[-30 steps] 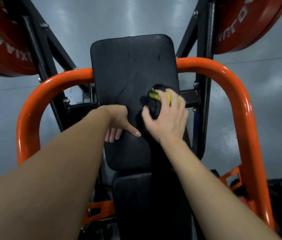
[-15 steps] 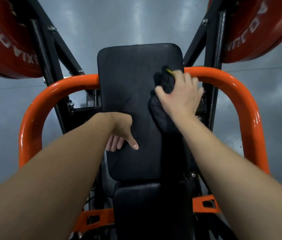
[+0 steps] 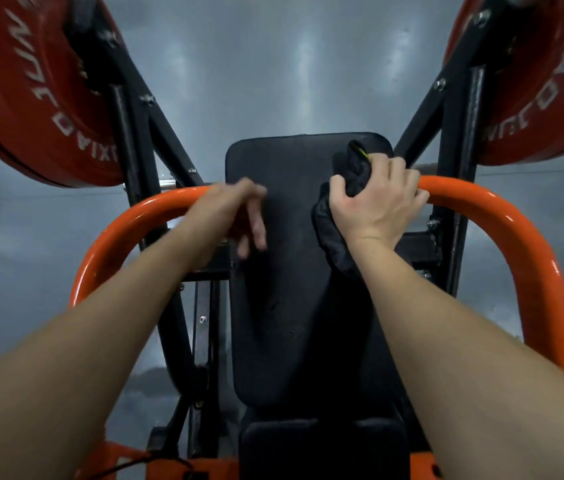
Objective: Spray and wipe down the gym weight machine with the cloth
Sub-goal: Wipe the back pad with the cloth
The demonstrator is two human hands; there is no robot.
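Wiping, not spraying: looks like the cloth step, with no bottle anywhere in view. Clutching the dark cloth (image 3: pixel 352 168) in the right hand (image 3: pixel 377 206), fingers curled over the bunched wad and thumb hooked round its near side, pressing it to the upper right corner of the black back pad (image 3: pixel 291 289), just beside the orange bar (image 3: pixel 515 233), with a tail of fabric trailing down past the wrist. Hovering with the left hand (image 3: pixel 226 213) at the pad's left edge, in front of the same bar; blurred, yet seemingly grasping nothing, fingers dangling loose. Judging by position, covers only the top right of the pad, leaving the centre and left strip, the seat pad (image 3: pixel 322 448) below and the bar itself probably yet to do. Next, calls for sweeping across the top edge toward the left, or dragging down in a fresh lane, keeping firm flat pressure so as not to let the wad roll, and shifting the idle hand clear of the path. Worth minding the red weight plates (image 3: pixel 31 98) up on either side when leaning in
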